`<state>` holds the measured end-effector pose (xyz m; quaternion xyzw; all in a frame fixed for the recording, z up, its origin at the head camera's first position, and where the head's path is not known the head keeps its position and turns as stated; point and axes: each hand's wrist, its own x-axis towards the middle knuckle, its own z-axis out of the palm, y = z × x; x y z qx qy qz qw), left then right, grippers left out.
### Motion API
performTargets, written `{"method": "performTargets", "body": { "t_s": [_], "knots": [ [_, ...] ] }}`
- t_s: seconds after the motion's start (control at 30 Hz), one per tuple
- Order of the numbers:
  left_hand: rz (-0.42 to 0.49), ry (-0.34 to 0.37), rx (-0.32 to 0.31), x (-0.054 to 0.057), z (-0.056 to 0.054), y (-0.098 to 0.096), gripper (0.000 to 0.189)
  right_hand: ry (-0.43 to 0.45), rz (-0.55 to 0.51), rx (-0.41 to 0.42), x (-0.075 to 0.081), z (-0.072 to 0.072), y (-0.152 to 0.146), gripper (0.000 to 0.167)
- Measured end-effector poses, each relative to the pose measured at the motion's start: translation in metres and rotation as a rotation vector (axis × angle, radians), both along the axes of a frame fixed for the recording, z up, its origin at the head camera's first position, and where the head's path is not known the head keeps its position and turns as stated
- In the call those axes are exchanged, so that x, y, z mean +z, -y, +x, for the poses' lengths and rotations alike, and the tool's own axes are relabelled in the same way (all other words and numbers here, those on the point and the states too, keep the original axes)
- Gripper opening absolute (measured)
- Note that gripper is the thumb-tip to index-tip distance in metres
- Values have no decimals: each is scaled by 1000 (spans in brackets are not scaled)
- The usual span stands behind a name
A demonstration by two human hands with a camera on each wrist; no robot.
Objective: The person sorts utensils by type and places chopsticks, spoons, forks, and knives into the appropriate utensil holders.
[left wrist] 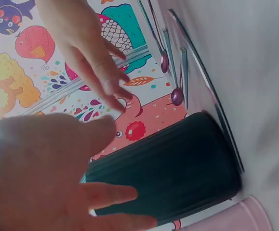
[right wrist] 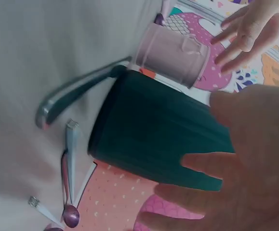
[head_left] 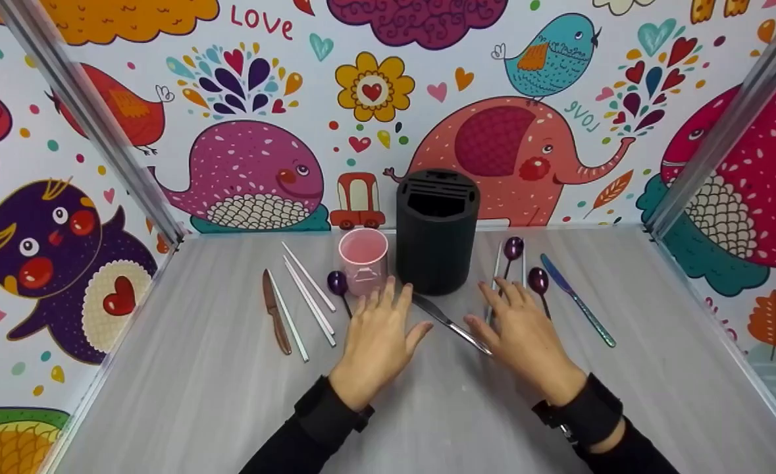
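Observation:
My left hand [head_left: 376,337] is held over the table with its fingers spread, just in front of a pink mug [head_left: 364,273]. A dark purple spoon [head_left: 337,283] lies partly hidden beside that hand. My right hand [head_left: 531,339] is also spread in the air, over chopsticks and near two purple spoons [head_left: 514,249]. Neither hand grips anything. Between them a silver table knife [head_left: 450,322] lies slanting, in front of a black knife block [head_left: 434,253] with slots and an opening on top. Both wrist views show the block [left wrist: 178,168] beyond outstretched fingers [right wrist: 211,166].
On the left lie a brown knife [head_left: 273,313] and several pale chopsticks [head_left: 309,301]. At the right is a bluish knife [head_left: 577,299]. Patterned walls [head_left: 262,178] close off the back and both sides of the grey table [head_left: 197,395].

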<state>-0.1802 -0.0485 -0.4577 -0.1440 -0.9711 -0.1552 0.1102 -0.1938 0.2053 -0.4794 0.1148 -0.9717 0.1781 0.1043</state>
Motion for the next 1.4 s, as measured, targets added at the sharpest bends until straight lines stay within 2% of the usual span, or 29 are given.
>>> {"method": "performTargets", "body": {
  "t_s": [0.1,0.2,0.33,0.4,0.47,0.57,0.73,0.83,0.93,1.07,1.2,1.3,1.4],
  "knots": [
    [61,-89,-9,8,-6,1,55,-27,-68,-22,11,-5,-10,49],
    [143,-127,-6,19,-16,2,43,-43,-135,-35,27,-14,-22,30],
    [270,-120,-7,41,-36,1,38,-36,-153,-39,49,-34,-41,24],
    [329,-114,-6,51,-47,-1,36,-5,-144,-43,56,-47,-51,24],
    [379,-95,11,59,-57,-4,34,33,-117,-48,59,-59,-61,23],
    [431,-29,68,64,-70,-8,39,113,-87,-54,55,-76,-73,23],
    [509,93,181,62,-85,-21,56,241,-32,-69,35,-96,-80,23],
    [523,98,235,54,-92,-30,65,296,-5,-100,21,-102,-77,24],
    [512,64,260,43,-95,-39,73,335,7,-149,6,-104,-71,27],
    [504,35,281,27,-94,-44,82,356,24,-204,-10,-101,-65,30],
    [499,30,290,16,-93,-44,88,363,25,-216,-19,-97,-65,34],
    [502,49,279,14,-94,-43,92,360,18,-201,-21,-95,-68,31],
    [522,73,250,17,-98,-41,94,366,-27,-194,-19,-95,-71,20]
  ]
}}
